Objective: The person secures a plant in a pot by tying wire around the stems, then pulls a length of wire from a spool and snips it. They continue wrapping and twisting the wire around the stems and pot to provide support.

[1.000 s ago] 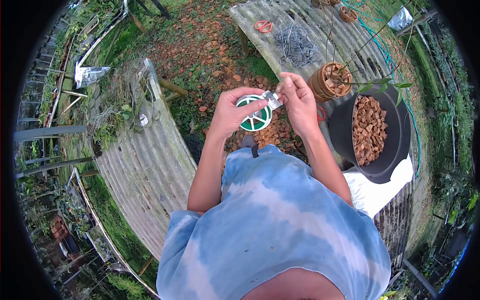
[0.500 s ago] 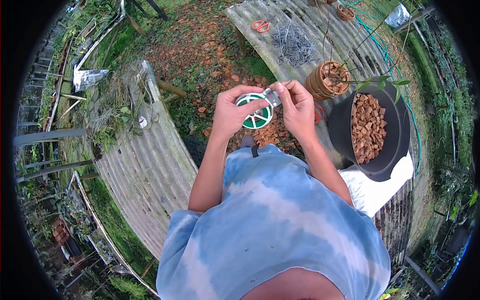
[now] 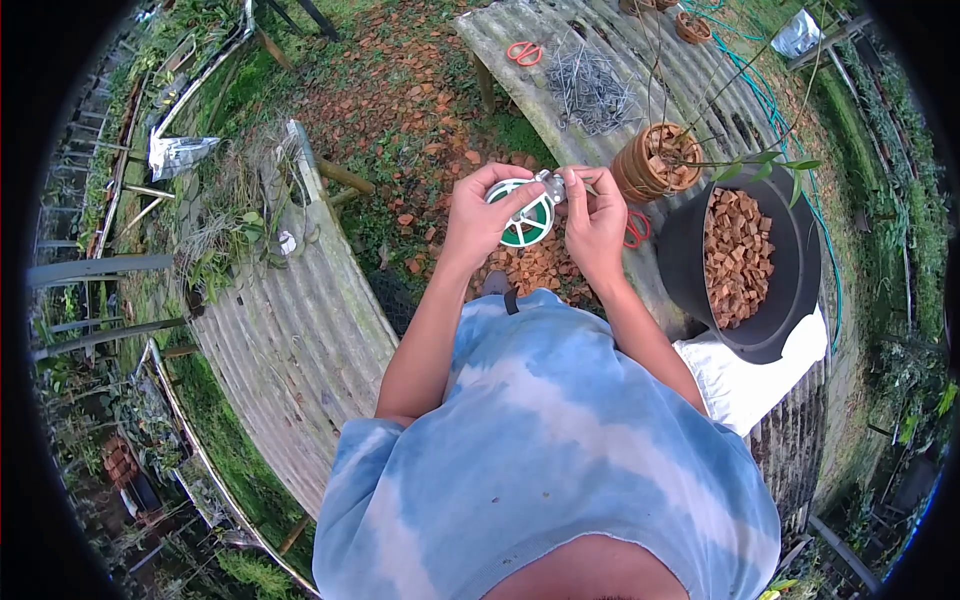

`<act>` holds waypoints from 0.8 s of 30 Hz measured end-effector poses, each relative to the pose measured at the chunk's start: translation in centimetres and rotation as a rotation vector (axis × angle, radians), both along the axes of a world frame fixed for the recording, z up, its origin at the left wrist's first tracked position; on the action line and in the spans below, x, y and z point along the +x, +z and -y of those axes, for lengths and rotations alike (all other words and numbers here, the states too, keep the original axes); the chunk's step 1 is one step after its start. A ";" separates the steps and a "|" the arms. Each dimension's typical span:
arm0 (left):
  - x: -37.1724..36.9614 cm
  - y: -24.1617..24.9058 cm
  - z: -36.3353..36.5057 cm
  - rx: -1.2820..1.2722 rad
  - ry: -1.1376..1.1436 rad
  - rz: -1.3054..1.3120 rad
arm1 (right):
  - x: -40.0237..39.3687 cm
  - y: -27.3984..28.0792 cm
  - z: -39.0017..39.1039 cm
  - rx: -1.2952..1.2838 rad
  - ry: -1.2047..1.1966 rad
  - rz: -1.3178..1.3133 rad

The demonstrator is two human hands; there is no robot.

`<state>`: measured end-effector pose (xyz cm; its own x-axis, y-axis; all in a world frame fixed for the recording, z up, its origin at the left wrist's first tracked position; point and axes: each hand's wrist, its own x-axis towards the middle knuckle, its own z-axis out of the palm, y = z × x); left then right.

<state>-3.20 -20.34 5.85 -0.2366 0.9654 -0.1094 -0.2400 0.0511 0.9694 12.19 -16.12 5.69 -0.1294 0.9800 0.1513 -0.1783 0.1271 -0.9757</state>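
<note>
My left hand (image 3: 475, 215) is closed around the rim of a green and white twist-tie spool (image 3: 530, 228), its thumb lying across the face. A small metal cutter (image 3: 552, 187) sits at the top right of the spool. My right hand (image 3: 597, 225) pinches at this cutter with thumb and forefinger. Whether a tie end is also between those fingers is too small to tell. Both hands are raised in front of the blue and white shirt, above the ground between two benches.
On the right corrugated bench (image 3: 515, 95) are orange-handled scissors (image 3: 524, 53), a pile of grey wire pieces (image 3: 590, 90), stacked clay pots (image 3: 640, 170) with a plant, and a black tub (image 3: 690, 270) of brown chunks. More red-handled scissors (image 3: 636, 229) lie beside my right hand. Another corrugated bench (image 3: 290, 340) stands left.
My left hand and the spool have shifted slightly right and up, and the spool has turned a little. The metal cutter is now tilted differently at my right fingertips.
</note>
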 end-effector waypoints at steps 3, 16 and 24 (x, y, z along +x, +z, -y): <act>1.4 -1.5 -1.0 -0.001 -0.075 -0.054 | 0.4 -1.9 -0.1 0.059 -0.118 0.126; 5.7 -0.5 -3.9 -0.093 -0.083 0.012 | 3.8 -3.5 -0.9 -0.021 -0.207 0.068; 5.8 1.3 -3.6 -0.113 -0.125 0.108 | 3.6 -1.8 -0.7 0.025 -0.209 0.002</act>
